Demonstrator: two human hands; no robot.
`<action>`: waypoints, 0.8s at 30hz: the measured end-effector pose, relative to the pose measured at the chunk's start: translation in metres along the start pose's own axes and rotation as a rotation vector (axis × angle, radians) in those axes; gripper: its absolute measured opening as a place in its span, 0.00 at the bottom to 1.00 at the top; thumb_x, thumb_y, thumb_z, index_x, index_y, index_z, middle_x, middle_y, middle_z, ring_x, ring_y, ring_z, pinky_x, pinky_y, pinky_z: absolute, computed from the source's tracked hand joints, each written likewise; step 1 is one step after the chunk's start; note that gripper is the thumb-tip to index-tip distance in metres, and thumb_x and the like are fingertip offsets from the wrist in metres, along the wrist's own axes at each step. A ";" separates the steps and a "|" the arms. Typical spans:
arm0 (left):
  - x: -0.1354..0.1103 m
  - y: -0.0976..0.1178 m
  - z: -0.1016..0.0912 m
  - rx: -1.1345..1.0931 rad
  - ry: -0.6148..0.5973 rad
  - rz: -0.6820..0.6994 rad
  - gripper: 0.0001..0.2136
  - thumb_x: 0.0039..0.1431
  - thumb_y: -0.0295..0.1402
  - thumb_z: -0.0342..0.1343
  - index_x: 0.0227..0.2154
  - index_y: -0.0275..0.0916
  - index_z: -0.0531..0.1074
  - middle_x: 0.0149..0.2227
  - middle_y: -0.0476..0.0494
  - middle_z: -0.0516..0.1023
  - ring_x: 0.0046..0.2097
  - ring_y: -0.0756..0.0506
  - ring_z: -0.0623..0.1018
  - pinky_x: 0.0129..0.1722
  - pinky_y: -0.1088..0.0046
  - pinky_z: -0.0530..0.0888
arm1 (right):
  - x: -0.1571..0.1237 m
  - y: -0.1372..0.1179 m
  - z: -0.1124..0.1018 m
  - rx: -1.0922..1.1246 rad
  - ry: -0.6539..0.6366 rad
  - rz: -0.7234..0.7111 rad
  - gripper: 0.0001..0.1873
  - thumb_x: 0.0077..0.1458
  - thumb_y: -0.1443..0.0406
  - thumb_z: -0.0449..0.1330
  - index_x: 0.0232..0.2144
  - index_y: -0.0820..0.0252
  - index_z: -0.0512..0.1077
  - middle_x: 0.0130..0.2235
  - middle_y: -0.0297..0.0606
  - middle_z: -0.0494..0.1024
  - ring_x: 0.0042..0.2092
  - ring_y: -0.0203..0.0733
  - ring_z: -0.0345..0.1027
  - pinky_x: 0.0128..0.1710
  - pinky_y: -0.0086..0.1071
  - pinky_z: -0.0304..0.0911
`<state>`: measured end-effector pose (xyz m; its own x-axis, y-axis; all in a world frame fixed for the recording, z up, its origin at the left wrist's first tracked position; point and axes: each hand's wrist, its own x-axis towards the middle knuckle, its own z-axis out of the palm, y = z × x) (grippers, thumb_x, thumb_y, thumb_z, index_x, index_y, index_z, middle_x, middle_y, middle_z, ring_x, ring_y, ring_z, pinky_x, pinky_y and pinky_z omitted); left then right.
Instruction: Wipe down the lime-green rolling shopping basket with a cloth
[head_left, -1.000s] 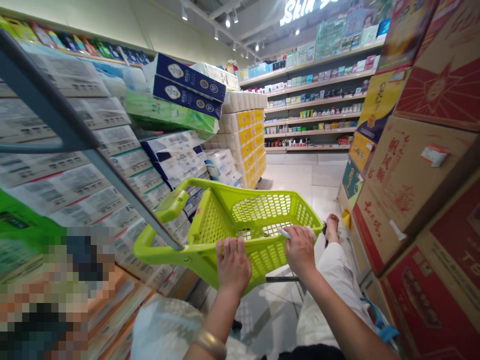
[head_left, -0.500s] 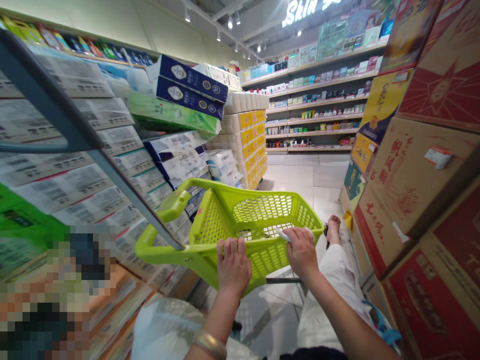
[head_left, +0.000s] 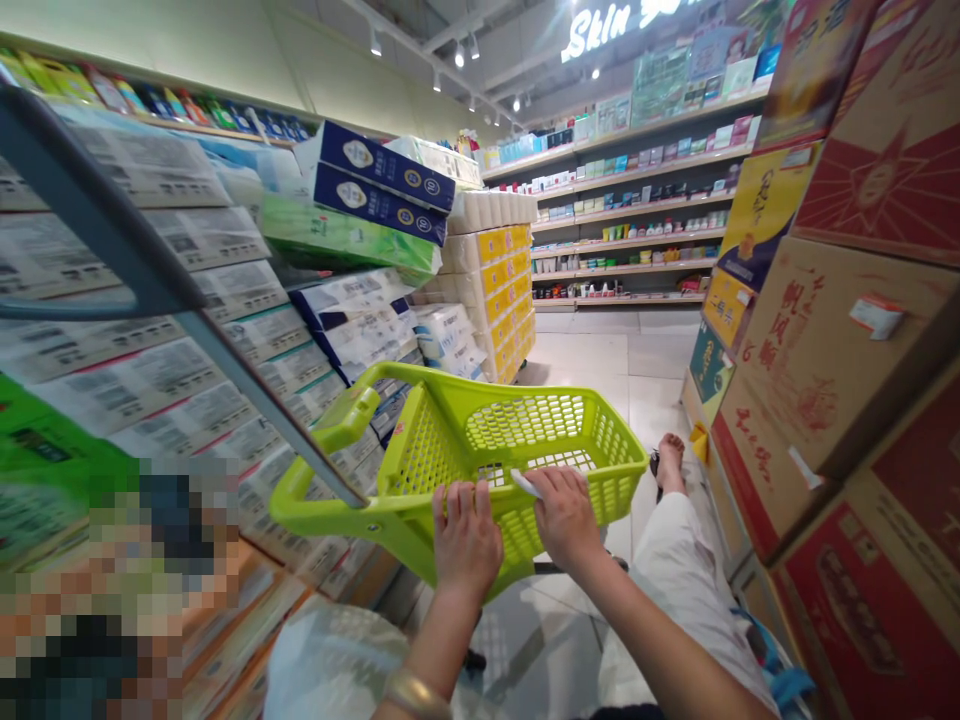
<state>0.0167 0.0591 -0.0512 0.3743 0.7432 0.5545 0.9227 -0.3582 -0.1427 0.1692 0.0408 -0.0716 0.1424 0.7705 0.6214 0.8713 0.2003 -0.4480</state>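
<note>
A lime-green shopping cart basket (head_left: 442, 510) with perforated walls stands in front of me, and nothing shows inside it. My left hand (head_left: 469, 540) is closed over the near rim, fingers hooked over the edge. To its right, my right hand (head_left: 568, 515) presses a folded white cloth (head_left: 526, 484) onto the same rim; whether it is cloth or tissue I cannot tell. The fingertips of that hand curl over the inner side. A grey metal pole with a dark handle (head_left: 97, 200) rises from the cart's left end.
Stacked packs of paper goods (head_left: 187, 330) line the left side, with blue boxes (head_left: 382, 190) lying tilted on top. Printed cartons (head_left: 847, 340) stand piled on the right. Product shelves (head_left: 637, 200) cross the back. My outstretched leg (head_left: 667, 550) lies right of the cart.
My right hand has slid left along the near rim with the white cloth, closer to my left hand. My left hand stays in place on the rim.
</note>
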 end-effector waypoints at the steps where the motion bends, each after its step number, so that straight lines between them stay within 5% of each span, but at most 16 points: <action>1: 0.000 -0.001 0.001 -0.001 0.003 0.005 0.22 0.49 0.26 0.51 0.50 0.36 0.67 0.46 0.36 0.72 0.55 0.37 0.67 0.63 0.50 0.54 | -0.001 0.008 -0.003 -0.012 0.004 -0.002 0.20 0.51 0.75 0.52 0.44 0.53 0.71 0.42 0.36 0.75 0.47 0.44 0.62 0.55 0.38 0.51; 8: -0.002 -0.002 0.008 -0.003 0.005 0.020 0.22 0.49 0.27 0.52 0.50 0.35 0.67 0.46 0.36 0.71 0.55 0.36 0.66 0.62 0.49 0.54 | -0.007 0.061 -0.018 -0.158 0.133 0.108 0.17 0.52 0.75 0.50 0.41 0.57 0.72 0.42 0.39 0.74 0.48 0.46 0.61 0.58 0.41 0.49; 11: -0.001 0.000 0.007 -0.003 -0.005 0.004 0.22 0.49 0.28 0.52 0.50 0.35 0.67 0.46 0.36 0.71 0.55 0.36 0.66 0.62 0.49 0.54 | -0.005 0.049 -0.011 -0.169 0.148 0.154 0.17 0.51 0.75 0.51 0.39 0.58 0.72 0.40 0.40 0.74 0.48 0.46 0.61 0.58 0.42 0.49; 17: -0.001 0.000 0.003 0.004 0.009 -0.004 0.22 0.49 0.28 0.52 0.50 0.36 0.67 0.46 0.36 0.71 0.55 0.36 0.66 0.63 0.49 0.54 | -0.004 0.006 0.004 -0.035 0.060 0.029 0.21 0.50 0.75 0.51 0.44 0.54 0.72 0.41 0.38 0.74 0.48 0.45 0.61 0.59 0.40 0.49; 24: -0.003 -0.001 0.003 -0.026 -0.008 -0.006 0.23 0.49 0.29 0.53 0.51 0.35 0.67 0.47 0.36 0.71 0.56 0.36 0.65 0.64 0.50 0.52 | -0.008 0.055 -0.009 -0.133 0.083 0.019 0.19 0.51 0.74 0.51 0.43 0.53 0.72 0.43 0.37 0.74 0.49 0.45 0.62 0.58 0.41 0.48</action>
<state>0.0146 0.0593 -0.0547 0.3700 0.7499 0.5483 0.9220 -0.3688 -0.1178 0.2206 0.0399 -0.0958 0.1928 0.7199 0.6668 0.9220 0.0997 -0.3742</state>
